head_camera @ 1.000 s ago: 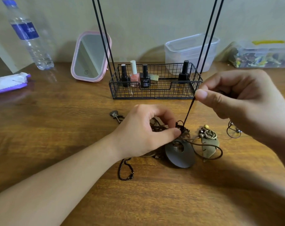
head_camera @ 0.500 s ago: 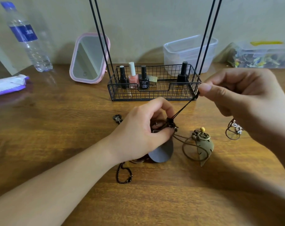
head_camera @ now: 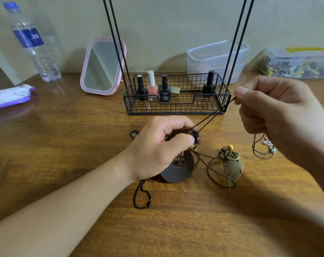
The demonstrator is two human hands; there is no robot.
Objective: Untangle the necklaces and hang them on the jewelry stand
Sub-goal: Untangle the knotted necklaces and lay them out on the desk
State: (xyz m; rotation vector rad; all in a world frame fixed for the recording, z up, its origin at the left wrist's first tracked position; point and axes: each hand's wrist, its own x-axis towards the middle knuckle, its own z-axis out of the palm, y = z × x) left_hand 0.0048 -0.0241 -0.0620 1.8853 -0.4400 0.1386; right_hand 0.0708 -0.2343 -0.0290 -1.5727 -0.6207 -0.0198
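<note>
A tangle of cord necklaces lies on the wooden table in front of the black wire jewelry stand (head_camera: 177, 106). My left hand (head_camera: 157, 147) pinches the knot of cords (head_camera: 194, 135) above a dark round disc pendant (head_camera: 181, 170). My right hand (head_camera: 276, 112) pinches a thin black cord (head_camera: 215, 115) and holds it taut, up and right from the knot. A brown leaf pendant (head_camera: 233, 167) with beads and a brown cord loop lies to the right of the disc. A black bead chain (head_camera: 141, 196) trails out below my left wrist.
The stand's basket holds several nail polish bottles (head_camera: 153, 86); its two pairs of black rods (head_camera: 118, 43) rise out of view. Behind are a pink mirror (head_camera: 102, 67), a water bottle (head_camera: 33, 43), a clear plastic tub (head_camera: 216, 60) and a box of trinkets (head_camera: 302, 64). A wipes pack (head_camera: 9, 97) lies far left.
My right hand has pulled the black cord farther right, so it slants lower. My left hand lifted the knot slightly; the disc pendant tilted and shifted under it.
</note>
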